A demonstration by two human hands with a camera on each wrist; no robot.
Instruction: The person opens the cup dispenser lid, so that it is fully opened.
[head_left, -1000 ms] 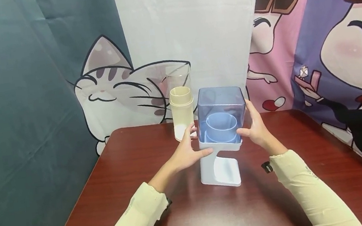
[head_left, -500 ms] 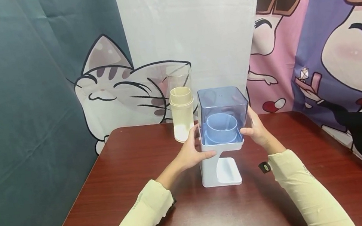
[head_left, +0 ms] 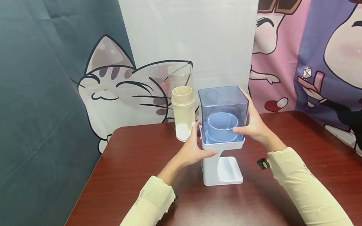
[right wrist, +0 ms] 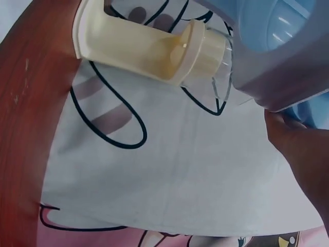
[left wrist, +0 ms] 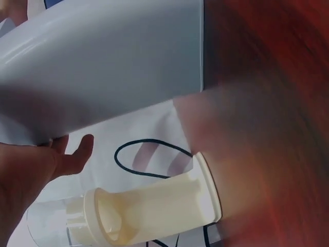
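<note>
A white dispenser stand (head_left: 210,171) stands upright on the table. Its square top carries a translucent blue cover (head_left: 223,96), through which a round blue ring (head_left: 223,134) shows. My left hand (head_left: 190,151) holds the stand's top from the left, thumb across the front and fingers around the side. In the left wrist view, the stand's smooth side (left wrist: 113,72) fills the upper left above the hand (left wrist: 31,167). My right hand (head_left: 253,124) grips the cover from the right, thumb over its front; its far fingers are partly hidden. The right wrist view shows this hand (right wrist: 300,154) against the cover (right wrist: 288,72).
Behind the dispenser, slightly left, stands a cream dispenser (head_left: 185,116) with a clear tube (head_left: 179,74) on top. The brown table (head_left: 138,156) ends at a cartoon-printed cloth backdrop (head_left: 190,25). A dark green cloth (head_left: 20,129) hangs along the left.
The dispenser has turned slightly to face me more squarely. My right hand has shifted on the cover, its thumb now further in over the front. The left hand keeps its hold.
</note>
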